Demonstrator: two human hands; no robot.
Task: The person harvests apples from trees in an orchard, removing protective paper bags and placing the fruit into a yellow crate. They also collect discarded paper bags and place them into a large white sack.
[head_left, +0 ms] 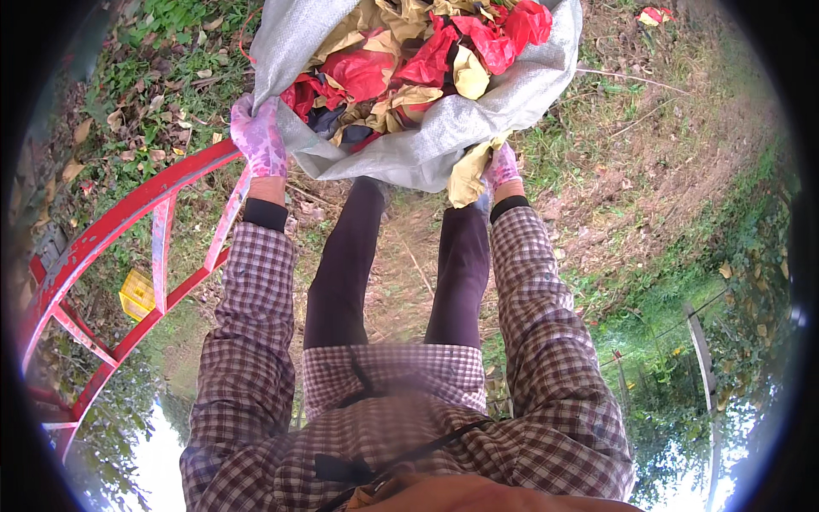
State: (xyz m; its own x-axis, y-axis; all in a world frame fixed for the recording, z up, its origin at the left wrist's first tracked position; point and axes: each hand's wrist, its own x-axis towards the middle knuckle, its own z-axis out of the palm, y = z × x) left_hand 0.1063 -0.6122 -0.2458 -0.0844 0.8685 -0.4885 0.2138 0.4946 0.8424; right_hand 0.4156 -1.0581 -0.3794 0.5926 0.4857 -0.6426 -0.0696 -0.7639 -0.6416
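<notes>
A large grey-white woven sack (431, 154) gapes in front of me, filled with crumpled red, tan and dark paper (367, 72). At its left rim, my left hand (258, 136) in a pink patterned glove is closed on the fabric. My right hand (503, 165), gloved alike, is closed at the near right edge of the sack, its fingers partly hidden by the fabric and paper. A crumpled tan paper piece (467, 177) hangs outside the rim, against the right hand.
A red metal ladder-like frame (158, 183) with worn paint stands close on my left. Beyond its bars sits a yellow plastic crate (137, 294). Grass, dry leaves and twigs cover the ground. A red and pale scrap (655, 16) lies far right.
</notes>
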